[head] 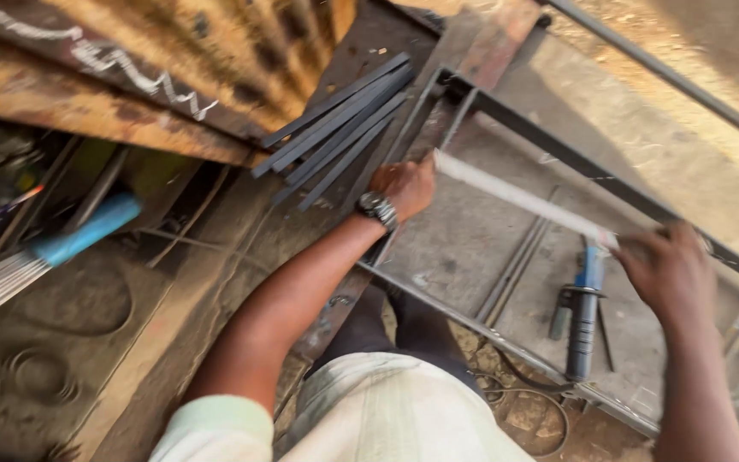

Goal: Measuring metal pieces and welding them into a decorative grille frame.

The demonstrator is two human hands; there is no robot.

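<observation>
Left hand (pixel 404 186) and right hand (pixel 667 267) gripping pale metal strip (pixel 519 197) over steel frame (pixel 558 145), angle grinder (pixel 583 312) below

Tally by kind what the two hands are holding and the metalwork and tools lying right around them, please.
Pale metal strip, held by left hand and right hand: 1
Metal frame: 1
Angle grinder: 1
Stack of dark flat bars: 1
Total: 4

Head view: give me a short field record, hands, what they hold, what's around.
left hand: grips one end of a long pale flat bar; wristwatch on wrist
right hand: at the bar's other end, blurred
frame: dark metal frame on the concrete, under the bar
tool: blue-bodied power tool lying inside the frame
stock: bundle of dark flat strips beyond the left hand
far left: blue-handled object, blurred
</observation>
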